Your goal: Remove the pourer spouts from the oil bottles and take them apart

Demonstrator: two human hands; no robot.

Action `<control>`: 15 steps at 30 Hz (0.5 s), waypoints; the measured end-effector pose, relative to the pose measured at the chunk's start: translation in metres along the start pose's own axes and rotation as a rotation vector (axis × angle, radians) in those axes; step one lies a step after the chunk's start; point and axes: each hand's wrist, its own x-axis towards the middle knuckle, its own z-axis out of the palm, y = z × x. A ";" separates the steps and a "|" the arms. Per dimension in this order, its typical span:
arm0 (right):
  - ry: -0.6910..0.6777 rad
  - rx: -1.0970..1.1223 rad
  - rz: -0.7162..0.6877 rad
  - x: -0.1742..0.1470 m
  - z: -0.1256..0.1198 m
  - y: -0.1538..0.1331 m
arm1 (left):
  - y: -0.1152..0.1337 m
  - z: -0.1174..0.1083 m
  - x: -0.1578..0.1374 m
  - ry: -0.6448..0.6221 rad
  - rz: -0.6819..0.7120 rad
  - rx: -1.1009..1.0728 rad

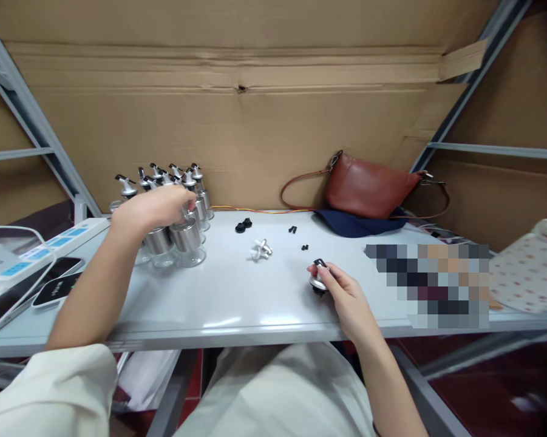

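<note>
Clear-glass bottles banded in brushed steel, most topped with silver-and-black pourers, bunch at left on the glossy white tabletop. Left hand reaches over them, fingers curled by a front bottle's neck; from where I stand, can't tell if it grips. Next, two round black pieces, shiny silver parts, tiny black bits. Right hand, mostly closed, pinches one silver pourer with black lever and base.

Left arm stretched forward, wrist bent; left hand turned inward, back upward, fingers curled, partly hidden. Right forearm angled forward and inward; right hand nearer torso, lower, thumb and fingers pinched in grip.
</note>
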 end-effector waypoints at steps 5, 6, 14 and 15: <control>0.007 -0.020 -0.058 -0.002 0.001 -0.005 | 0.045 -0.017 -0.022 0.231 0.225 -0.077; 0.006 -0.030 -0.060 -0.002 0.002 -0.007 | 0.057 -0.017 -0.026 0.208 0.310 -0.187; -0.153 -0.021 -0.122 -0.004 0.036 -0.016 | 0.135 0.078 -0.012 -0.038 0.640 -0.300; -0.149 -0.005 -0.108 -0.004 0.040 -0.016 | 0.139 0.094 -0.009 -0.023 0.640 -0.344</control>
